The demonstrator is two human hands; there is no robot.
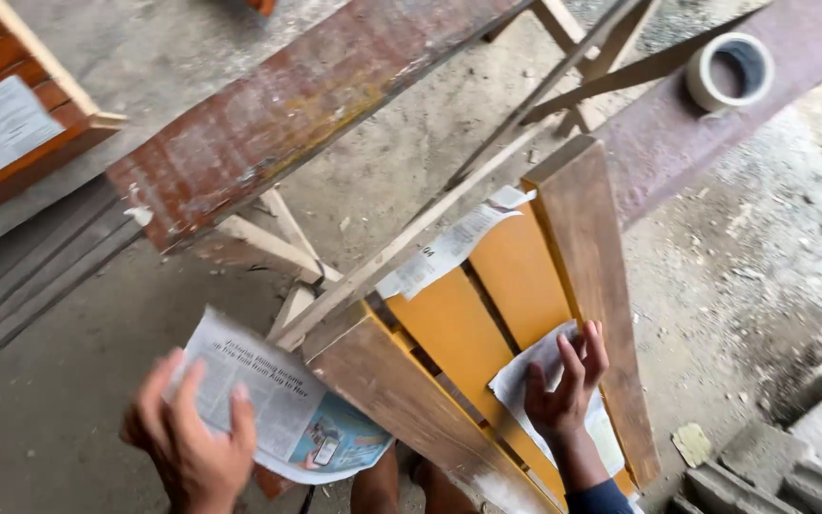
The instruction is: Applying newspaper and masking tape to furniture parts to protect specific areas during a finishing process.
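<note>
While our left hand (192,438) grips a folded newspaper (283,405) at 7 o'clock, our right hand (563,390) lies flat, fingers spread, pressing a paper sheet (535,376) onto the orange slats (487,314) at 5 o'clock. We read the slats' long axis running 11 to 5; right hand is nearer. Sheet's lower end and the frame's bottom are cut off.

Bare hands, no gloves or rings: right hand (563,395) with dark blue sleeve (599,499) at wrist, left hand (192,443) sleeveless.
</note>
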